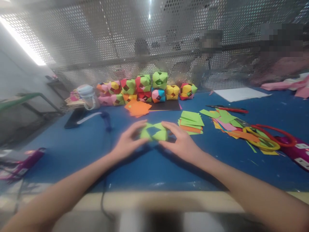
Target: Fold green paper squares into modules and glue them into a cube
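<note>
**A:** Head view. What is held, and where?

**B:** A light-green folded-paper cube (154,131), with a star-shaped opening on its top face, rests on the blue worktop (72,148) between both hands. The left hand (127,141) has its fingers curled against the cube's left side; the right hand (181,141) presses the right side the same way. Both are partly closed around it, pinching rather than fully gripping.

**A:** Which step does this appear to be?

**B:** Judged from the pose, the closing or squaring-up of a paper module. The frame is blurred, so the flap positions cannot be told.

**A:** What does the next move call for?

**B:** Probably light, even pressure from both sides, so the folds seat without crushing.

**A:** Surroundings?

**B:** A row of multicoloured paper cubes (145,90) stands well behind; a stack of green paper squares (191,120) lies just right of the hands, and orange paper squares (138,108) lie behind.
</note>
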A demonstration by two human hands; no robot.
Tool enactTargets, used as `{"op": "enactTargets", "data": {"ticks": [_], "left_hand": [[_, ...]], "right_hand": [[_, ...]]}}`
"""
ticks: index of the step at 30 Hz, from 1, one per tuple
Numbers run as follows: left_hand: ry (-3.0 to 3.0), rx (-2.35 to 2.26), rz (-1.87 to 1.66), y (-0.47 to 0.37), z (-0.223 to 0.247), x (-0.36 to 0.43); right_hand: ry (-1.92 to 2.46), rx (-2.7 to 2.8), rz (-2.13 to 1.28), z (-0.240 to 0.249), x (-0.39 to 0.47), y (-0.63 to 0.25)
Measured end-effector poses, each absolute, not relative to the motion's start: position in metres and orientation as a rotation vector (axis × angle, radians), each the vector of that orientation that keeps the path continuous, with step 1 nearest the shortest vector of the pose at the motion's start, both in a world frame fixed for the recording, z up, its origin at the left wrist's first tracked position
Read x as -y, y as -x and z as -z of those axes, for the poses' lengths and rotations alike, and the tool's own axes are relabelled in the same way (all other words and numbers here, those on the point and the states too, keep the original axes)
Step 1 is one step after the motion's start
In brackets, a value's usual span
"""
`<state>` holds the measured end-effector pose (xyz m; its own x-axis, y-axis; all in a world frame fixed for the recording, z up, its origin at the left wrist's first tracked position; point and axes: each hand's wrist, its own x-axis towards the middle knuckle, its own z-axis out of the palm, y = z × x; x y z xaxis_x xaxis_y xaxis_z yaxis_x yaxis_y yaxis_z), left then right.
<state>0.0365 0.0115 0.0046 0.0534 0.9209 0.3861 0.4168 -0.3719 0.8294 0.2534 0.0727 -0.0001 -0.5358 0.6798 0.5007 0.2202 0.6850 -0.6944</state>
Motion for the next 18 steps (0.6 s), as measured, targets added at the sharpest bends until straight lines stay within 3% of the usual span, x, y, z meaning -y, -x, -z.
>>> {"op": "enactTargets", "data": {"ticks": [10,18], "left_hand": [[-1.853,-1.390,-1.220,-0.034,-0.007,-0.012],[-1.822,-1.457,-1.237,-0.040,-0.005,-0.011]], "right_hand": [[0.769,2.077,-1.053,-0.013,-0.072,-0.257],[0.791,2.080,-1.036,-0.012,-0.072,-0.255]]}}
